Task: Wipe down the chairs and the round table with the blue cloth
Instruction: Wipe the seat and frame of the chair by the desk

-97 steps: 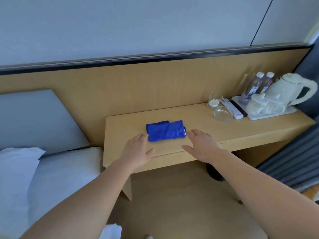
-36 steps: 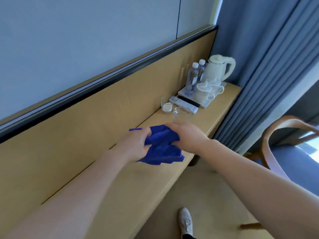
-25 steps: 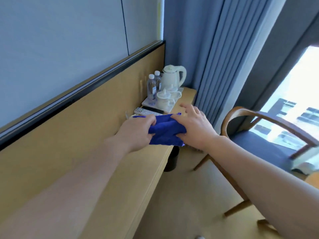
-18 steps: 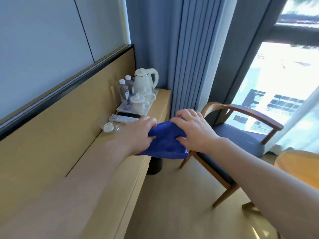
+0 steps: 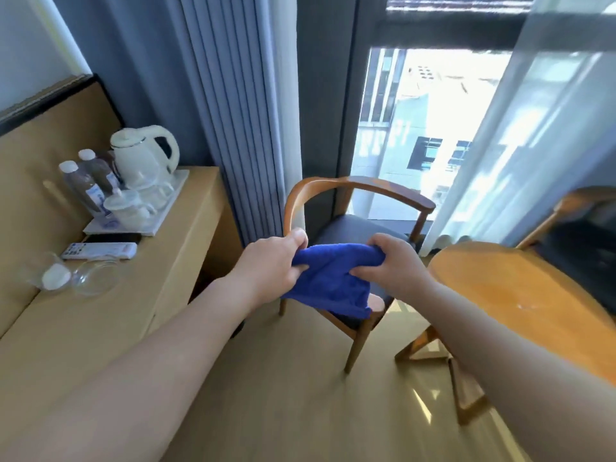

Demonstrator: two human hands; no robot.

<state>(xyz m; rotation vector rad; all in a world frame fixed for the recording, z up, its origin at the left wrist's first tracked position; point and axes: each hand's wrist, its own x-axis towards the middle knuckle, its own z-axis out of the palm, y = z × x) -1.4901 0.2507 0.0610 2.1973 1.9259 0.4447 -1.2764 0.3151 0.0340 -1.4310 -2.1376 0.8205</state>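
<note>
The blue cloth (image 5: 330,281) hangs stretched between my two hands in mid-air. My left hand (image 5: 271,266) pinches its left end and my right hand (image 5: 395,270) grips its right end. Right behind the cloth stands a wooden armchair (image 5: 363,191) with a curved back rail and a dark seat. The round wooden table (image 5: 520,295) is at the right, close to my right forearm. A second chair (image 5: 573,208) shows partly behind the table at the far right edge.
A long wooden shelf (image 5: 150,288) runs along the left, with a white kettle (image 5: 143,158), two water bottles (image 5: 85,181), cups on a tray, a remote (image 5: 100,251) and a glass dish (image 5: 95,278). Blue curtains (image 5: 233,111) and a bright window stand behind the chair.
My hands lifted the folded cloth off the shelf and carried it to the right. The view swung from the shelf to the armchair and round table, and the cloth is now pulled open between both hands.
</note>
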